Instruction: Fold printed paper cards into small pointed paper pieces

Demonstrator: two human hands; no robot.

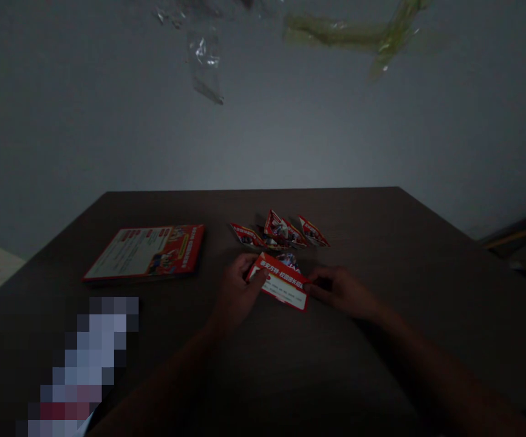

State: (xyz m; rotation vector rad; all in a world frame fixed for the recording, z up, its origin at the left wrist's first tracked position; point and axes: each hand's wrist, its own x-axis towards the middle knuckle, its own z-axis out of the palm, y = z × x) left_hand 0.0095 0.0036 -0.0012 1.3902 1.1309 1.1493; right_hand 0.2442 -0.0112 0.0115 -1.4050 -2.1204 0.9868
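A red and white printed paper sheet, partly folded, is held between my two hands above the table. My left hand pinches its left side, the thumb lying on the printed face. At its right edge, the fingers of my right hand are closed on the paper. A folded flap with a coloured picture stands up behind the sheet. Just beyond lie several folded red paper pieces, pointed in shape and heaped loosely together.
To the left lies a stack of red and white printed sheets. A pixelated pale object is nearer me on the left. The dark table meets a grey wall with tape stuck on it.
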